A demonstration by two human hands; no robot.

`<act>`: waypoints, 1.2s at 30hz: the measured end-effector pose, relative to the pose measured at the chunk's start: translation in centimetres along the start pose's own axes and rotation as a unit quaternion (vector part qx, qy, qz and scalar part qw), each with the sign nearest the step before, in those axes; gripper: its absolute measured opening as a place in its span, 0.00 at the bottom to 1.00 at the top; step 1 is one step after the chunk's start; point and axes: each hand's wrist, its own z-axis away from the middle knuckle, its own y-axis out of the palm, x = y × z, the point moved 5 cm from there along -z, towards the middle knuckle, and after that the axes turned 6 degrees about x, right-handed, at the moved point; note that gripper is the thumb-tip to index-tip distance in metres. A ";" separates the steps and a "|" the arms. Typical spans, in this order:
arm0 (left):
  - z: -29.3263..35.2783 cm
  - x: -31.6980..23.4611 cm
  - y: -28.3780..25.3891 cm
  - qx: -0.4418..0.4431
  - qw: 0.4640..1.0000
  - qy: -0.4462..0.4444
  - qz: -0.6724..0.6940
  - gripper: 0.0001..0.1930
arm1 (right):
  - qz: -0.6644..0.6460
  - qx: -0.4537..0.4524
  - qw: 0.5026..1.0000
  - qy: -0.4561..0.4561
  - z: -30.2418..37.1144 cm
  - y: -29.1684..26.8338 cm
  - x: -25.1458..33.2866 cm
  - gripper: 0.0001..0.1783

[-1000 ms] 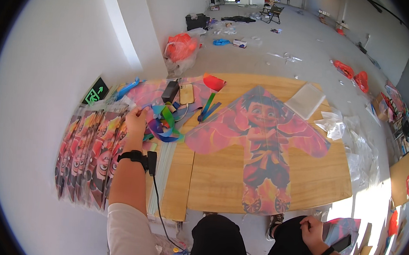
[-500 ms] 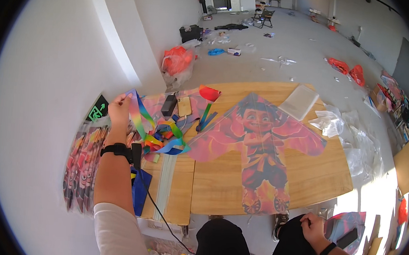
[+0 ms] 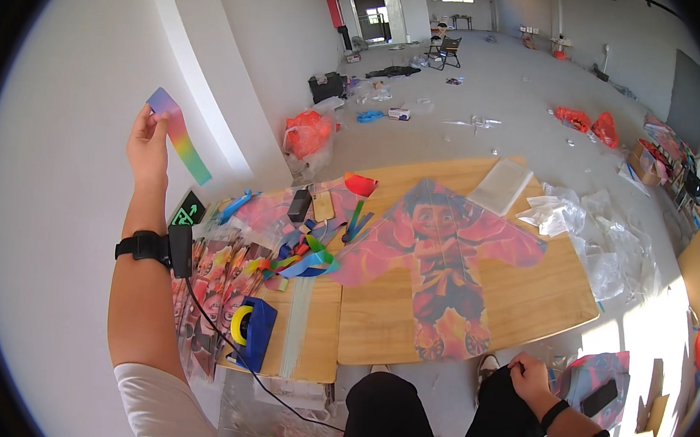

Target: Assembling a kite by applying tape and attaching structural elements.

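Pinched in my left hand (image 3: pixel 151 133), a short rainbow ribbon strip (image 3: pixel 185 144) hangs before the white wall, up beyond the table's left end. It shades from purple through pink and yellow to green. My right hand (image 3: pixel 529 375) rests on my right knee with its fingers curled in and nothing visible in them. Across the table lies a kite sheet (image 3: pixel 449 258) printed with a cartoon figure in red and pink. Left of it sits a tangle of coloured ribbons (image 3: pixel 315 257).
Along the left lie folded printed kite sheets (image 3: pixel 213 290), a blue tape dispenser (image 3: pixel 258 332) with yellow tape and thin white rods (image 3: pixel 298 324). A phone (image 3: pixel 323 207), black box (image 3: pixel 299 204) and clear plastic lid (image 3: pixel 501 187) lie toward the back. Clear plastic bags (image 3: pixel 600 236) hang off the right side.
My left hand has risen up and leftward, lifting the ribbon strip away from the ribbon pile. The view has shifted, bringing the tape dispenser's yellow roll into sight. My right hand stays on the knee.
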 end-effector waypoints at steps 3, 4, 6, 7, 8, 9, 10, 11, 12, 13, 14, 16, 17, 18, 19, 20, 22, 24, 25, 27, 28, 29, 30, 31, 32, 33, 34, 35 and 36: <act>2.5 -6.5 0.1 0.063 0.997 0.026 -0.020 0.27 | -0.006 -0.007 1.000 -0.011 0.1 0.2 -0.1 0.04; 3.7 -8.4 0.7 0.093 0.995 0.026 0.028 0.26 | -0.012 -0.004 1.000 -0.006 0.2 0.3 -0.4 0.05; 6.7 -11.9 1.5 0.139 0.984 -0.006 0.111 0.23 | -0.010 -0.013 1.000 -0.018 0.5 0.4 -0.7 0.05; 8.6 -13.2 1.8 0.154 0.976 -0.038 0.149 0.21 | -0.003 -0.019 0.999 -0.026 0.7 0.3 -0.7 0.05; 10.5 -13.9 1.9 0.176 0.969 -0.068 0.160 0.20 | -0.005 -0.022 0.999 -0.030 0.7 0.3 -0.6 0.05; 12.6 -14.4 2.0 0.199 0.960 -0.097 0.173 0.18 | -0.004 -0.014 1.000 -0.024 0.8 0.2 -0.3 0.05; 15.3 -15.4 2.0 0.228 0.952 -0.118 0.165 0.17 | -0.004 -0.002 1.000 -0.016 1.2 0.4 -0.1 0.05; 18.4 -16.1 3.0 0.261 0.941 -0.140 0.166 0.16 | -0.001 -0.008 1.000 -0.011 1.7 0.0 -0.1 0.05; 21.8 -17.6 4.4 0.305 0.922 -0.119 0.207 0.16 | -0.018 0.004 1.000 -0.016 2.0 0.0 0.0 0.06; 25.4 -18.9 4.5 0.342 0.894 -0.221 0.186 0.17 | -0.038 0.019 0.999 -0.027 2.3 0.0 0.5 0.07; 28.6 -18.7 4.8 0.383 0.881 -0.158 0.227 0.20 | -0.038 0.018 0.999 -0.034 2.5 0.0 1.7 0.07; 35.6 -20.2 5.8 0.415 0.862 -0.162 0.243 0.23 | -0.164 0.099 0.975 -0.111 3.4 0.5 5.5 0.10; 38.8 -19.8 6.1 0.432 0.861 -0.151 0.221 0.24 | -0.163 0.101 0.975 -0.114 4.0 0.0 8.2 0.10; 41.3 -20.7 6.4 0.453 0.856 -0.141 0.207 0.25 | -0.273 0.140 0.941 -0.145 5.3 -0.9 11.9 0.11; 43.8 -21.5 6.7 0.474 0.849 -0.133 0.193 0.25 | -0.379 0.176 0.892 -0.172 6.3 -1.5 14.7 0.13; 46.0 -22.0 7.3 0.475 0.847 -0.136 0.195 0.25 | -0.378 0.176 0.893 -0.169 6.8 -1.9 16.1 0.13; 49.7 -23.1 8.0 0.453 0.797 -0.206 0.344 0.27 | -0.495 0.197 0.828 -0.178 7.4 -2.6 18.4 0.15; 52.3 -23.1 8.6 0.474 0.777 -0.205 0.360 0.27 | -0.496 0.221 0.831 -0.120 7.8 -2.4 18.5 0.17; 53.4 -23.1 8.7 0.495 0.758 -0.201 0.375 0.28 | -0.496 0.245 0.831 -0.064 8.2 -1.9 18.2 0.19; 55.0 -22.9 8.3 0.525 0.739 -0.210 0.365 0.27 | -0.540 0.260 0.800 -0.016 8.8 -1.6 17.7 0.20; 55.7 -22.8 8.2 0.555 0.721 -0.217 0.354 0.27 | -0.582 0.274 0.765 0.029 9.0 -1.2 17.3 0.21; 56.1 -22.8 8.0 0.571 0.712 -0.211 0.350 0.28 | -0.582 0.272 0.766 0.030 8.9 -1.2 16.8 0.21; 56.1 -22.9 7.8 0.573 0.709 -0.211 0.352 0.28 | -0.613 0.291 0.732 0.055 9.0 -1.0 16.2 0.25; 56.1 -23.1 7.7 0.603 0.707 -0.186 0.320 0.27 | -0.643 0.309 0.696 0.079 9.2 -0.9 15.9 0.28; 56.2 -23.3 7.7 0.630 0.703 -0.160 0.288 0.27 | -0.644 0.305 0.697 0.081 9.3 -1.0 15.8 0.28; 56.3 -23.3 7.6 0.632 0.700 -0.162 0.290 0.27 | -0.671 0.302 0.671 0.089 9.4 -1.2 16.3 0.29; 56.7 -23.5 7.5 0.646 0.681 -0.159 0.304 0.26 | -0.698 0.297 0.644 0.097 9.5 -1.4 16.5 0.29; 57.0 -23.7 7.5 0.660 0.662 -0.157 0.319 0.26 | -0.716 0.314 0.617 0.085 9.2 -1.2 16.0 0.30; 57.1 -23.8 7.6 0.662 0.659 -0.158 0.321 0.26 | -0.717 0.311 0.618 0.088 9.2 -1.4 15.9 0.30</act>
